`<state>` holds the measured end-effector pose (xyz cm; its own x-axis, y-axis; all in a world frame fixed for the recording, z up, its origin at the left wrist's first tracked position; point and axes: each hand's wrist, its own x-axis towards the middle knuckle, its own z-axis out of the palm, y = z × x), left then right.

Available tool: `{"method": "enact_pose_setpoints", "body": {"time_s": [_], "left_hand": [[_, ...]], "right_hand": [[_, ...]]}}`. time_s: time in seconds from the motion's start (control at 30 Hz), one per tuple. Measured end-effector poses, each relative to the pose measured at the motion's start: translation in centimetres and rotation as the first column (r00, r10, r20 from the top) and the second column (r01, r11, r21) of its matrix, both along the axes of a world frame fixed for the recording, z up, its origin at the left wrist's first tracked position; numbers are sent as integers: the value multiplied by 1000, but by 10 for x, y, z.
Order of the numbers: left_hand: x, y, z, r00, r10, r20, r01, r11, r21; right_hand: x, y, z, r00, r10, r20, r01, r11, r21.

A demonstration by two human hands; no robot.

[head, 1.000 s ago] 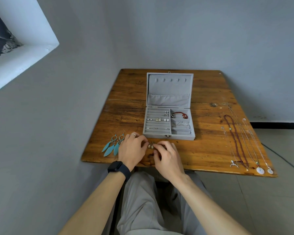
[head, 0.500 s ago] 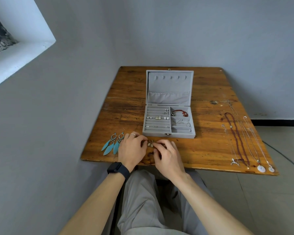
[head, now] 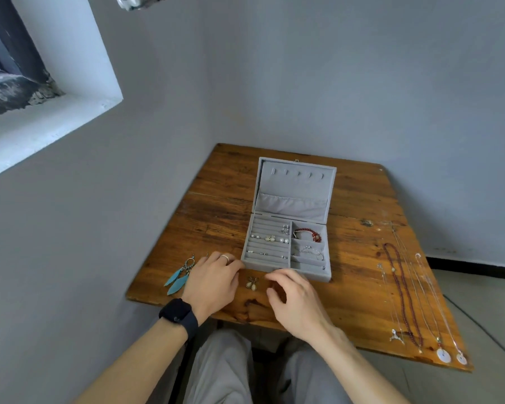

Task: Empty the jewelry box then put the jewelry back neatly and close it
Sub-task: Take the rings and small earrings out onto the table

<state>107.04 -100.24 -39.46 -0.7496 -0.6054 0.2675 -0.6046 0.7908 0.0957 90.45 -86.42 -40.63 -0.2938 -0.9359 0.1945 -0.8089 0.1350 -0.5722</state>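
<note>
**Inspection: jewelry box open, part of its contents out on the bench**

You are sitting at a worn brown wooden bench [head: 356,287] with the grey velvet-lined jewelry box [head: 318,275] standing open near its middle, the lid tilted back.

You are resting your left hand [head: 213,282] palm down on the bench, with its fingers loosely bent and holding nothing. Its fingertips are lying just beside the box's front left corner. You are wearing a thin silver ring [head: 224,257] on that hand and a black smartwatch [head: 178,314] on the wrist.

You are holding your right hand [head: 296,298] just in front of the box with its fingers relaxed, slightly curved and gripping nothing.

A small pair of cream oval drop earrings [head: 252,283] is lying on the bench between the two hands, touching neither. A pair of turquoise feather earrings [head: 178,278] is lying just left of the left hand.

Inside the box, small pearl and silver stud earrings [head: 270,238] are sitting in the ridged left section. A red bead bracelet [head: 308,233] is occupying the rear right compartment, and a thin silver bangle [head: 312,252] the one in front of it.

Well apart on the right of the bench, a dark red bead necklace [head: 403,290] and silver chain necklaces with round white pendants [head: 443,355] are lying stretched out side by side.
</note>
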Motion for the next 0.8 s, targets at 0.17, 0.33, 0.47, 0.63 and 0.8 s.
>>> {"method": "enact_pose_setpoints", "body": {"time_s": [0.17,0.33,0.47,0.63,0.8], "left_hand": [[-28,-21,24,993,1,-116,-3,1000,-21],[-75,-39,42,992,22,-124,-14,998,68],[-117,-52,44,998,36,-45,-30,990,139],[-157,-59,34,997,58,47,-64,988,140],[-169,-64,23,996,71,60,-76,993,86]], "right_hand": [[-51,-21,29,996,-43,-73,44,999,12],[-96,-58,38,974,-156,-167,158,987,3],[-113,-84,34,967,-180,-179,191,981,45],[-123,-105,24,969,-135,-207,155,984,83],[-127,-115,21,962,-134,-237,153,986,65]]}}
